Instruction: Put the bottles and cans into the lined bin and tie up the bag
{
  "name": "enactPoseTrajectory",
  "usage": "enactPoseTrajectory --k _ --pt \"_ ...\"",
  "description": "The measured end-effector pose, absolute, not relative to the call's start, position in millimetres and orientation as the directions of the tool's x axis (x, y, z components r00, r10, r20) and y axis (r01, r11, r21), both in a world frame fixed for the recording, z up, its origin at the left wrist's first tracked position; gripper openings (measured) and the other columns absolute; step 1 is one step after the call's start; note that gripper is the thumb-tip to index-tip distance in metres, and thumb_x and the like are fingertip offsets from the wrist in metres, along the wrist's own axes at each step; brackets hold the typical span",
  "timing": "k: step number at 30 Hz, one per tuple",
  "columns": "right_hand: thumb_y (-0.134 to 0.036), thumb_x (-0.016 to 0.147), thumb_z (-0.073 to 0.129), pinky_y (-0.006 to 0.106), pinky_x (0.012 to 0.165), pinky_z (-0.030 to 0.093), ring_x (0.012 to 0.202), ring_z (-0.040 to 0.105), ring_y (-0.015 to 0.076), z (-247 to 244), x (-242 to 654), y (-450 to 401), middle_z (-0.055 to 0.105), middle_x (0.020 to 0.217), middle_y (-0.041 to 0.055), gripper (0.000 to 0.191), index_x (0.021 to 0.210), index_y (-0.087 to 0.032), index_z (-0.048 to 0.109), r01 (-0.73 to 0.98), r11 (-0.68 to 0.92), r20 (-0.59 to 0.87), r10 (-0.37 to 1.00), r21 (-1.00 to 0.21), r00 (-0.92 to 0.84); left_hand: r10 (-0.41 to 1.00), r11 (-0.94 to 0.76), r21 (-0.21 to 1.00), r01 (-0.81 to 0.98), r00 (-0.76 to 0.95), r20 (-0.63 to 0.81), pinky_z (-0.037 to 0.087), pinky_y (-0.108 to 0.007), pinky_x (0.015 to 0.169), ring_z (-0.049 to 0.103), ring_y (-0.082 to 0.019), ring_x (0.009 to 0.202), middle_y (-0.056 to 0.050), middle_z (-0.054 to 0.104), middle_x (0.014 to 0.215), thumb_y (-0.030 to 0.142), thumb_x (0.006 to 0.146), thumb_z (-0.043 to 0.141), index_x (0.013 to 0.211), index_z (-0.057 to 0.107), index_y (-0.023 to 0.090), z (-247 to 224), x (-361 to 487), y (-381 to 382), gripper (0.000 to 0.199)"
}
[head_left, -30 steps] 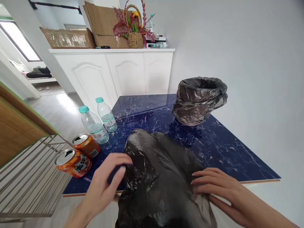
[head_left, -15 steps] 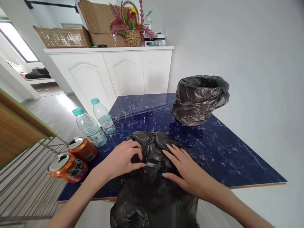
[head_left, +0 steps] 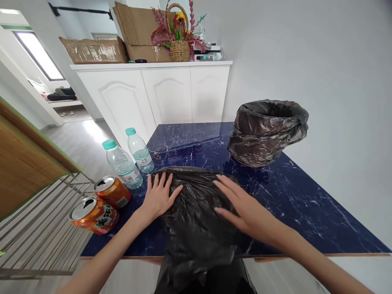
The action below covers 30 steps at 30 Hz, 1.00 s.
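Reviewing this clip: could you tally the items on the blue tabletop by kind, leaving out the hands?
Teal-capped bottles: 2 (nearer bottle, farther bottle)
Orange cans: 2 (nearer can, farther can)
Black plastic bags: 2 (spread bag hanging over the front edge, standing bag open at the top)
Total: 6

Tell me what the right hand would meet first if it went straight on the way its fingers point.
The right hand would most likely meet the spread black bag, directly ahead of its fingertips; exact contact is hard to judge. Beyond it lies bare blue tabletop.
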State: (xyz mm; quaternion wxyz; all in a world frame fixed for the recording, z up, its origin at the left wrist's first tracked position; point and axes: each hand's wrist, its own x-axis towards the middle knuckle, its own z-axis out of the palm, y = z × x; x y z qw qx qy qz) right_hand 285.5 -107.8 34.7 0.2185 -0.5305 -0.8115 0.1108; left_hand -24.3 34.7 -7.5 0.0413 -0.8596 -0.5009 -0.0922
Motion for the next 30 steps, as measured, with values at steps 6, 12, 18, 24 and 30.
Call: enactPoseTrajectory --k 6,12,18,24,30 --pt "-0.076 0.096 0.063 0.065 0.134 0.018 0.167 0.016 0.0391 36.9 225.8 -158.2 0.021 0.180 0.0159 0.108 0.176 -0.020 0.017 0.631 0.703 0.179 0.702 -0.328 -0.689 0.799 -0.558 0.021 0.829 0.531 0.282 0.020 -0.067 0.132 0.028 -0.046 0.163 -0.030 0.038 0.171 0.069 0.108 0.035 0.160 0.050 0.002 0.3 -28.2 24.4 0.087" --pt "-0.019 0.102 0.061 0.059 0.136 0.026 0.155 0.048 0.0310 -14.6 207.0 -161.7 0.055 0.164 0.0145 0.070 0.168 -0.015 0.036 0.683 0.677 0.342 0.732 -0.273 -0.589 0.743 -0.666 0.152 0.730 0.668 0.048 0.018 -0.065 0.134 0.016 -0.039 0.167 -0.015 0.026 0.179 0.067 0.109 0.038 0.171 0.035 0.019 3.7 -51.5 22.5 0.078" --pt "-0.001 0.092 0.044 0.042 0.121 0.051 0.126 0.074 0.0201 -1.1 238.9 -171.6 0.080 0.130 0.0069 0.054 0.136 -0.023 0.067 0.417 0.735 0.512 0.674 -0.534 -0.533 0.696 -0.707 0.272 0.652 0.711 0.103 0.024 -0.057 0.136 0.028 -0.031 0.166 -0.006 0.035 0.177 0.053 0.114 0.040 0.170 0.035 0.029 19.8 -76.1 7.9 0.062" --pt "-0.039 0.101 0.065 0.035 0.085 0.068 0.098 0.082 0.0290 14.8 299.9 -193.8 0.084 0.116 0.0084 0.028 0.119 -0.027 0.083 0.481 0.150 0.190 0.981 -0.864 0.034 0.599 -0.770 0.346 0.536 0.794 0.103 0.039 -0.059 0.128 0.037 -0.040 0.161 -0.010 0.037 0.176 0.058 0.094 0.075 0.174 0.020 0.031 32.8 -106.1 -20.4 0.101" --pt "-0.063 0.096 0.067 0.053 0.106 0.061 0.126 0.071 0.0388 40.7 308.2 -159.1 0.077 0.132 0.0145 0.063 0.143 -0.021 0.069 0.152 -0.107 -0.038 0.916 -0.983 0.398 0.589 -0.754 0.487 0.442 0.782 0.202 0.047 -0.041 0.123 0.064 -0.026 0.140 -0.009 0.072 0.144 0.039 0.110 0.057 0.130 0.072 0.024 33.0 -91.3 -33.0 0.030"
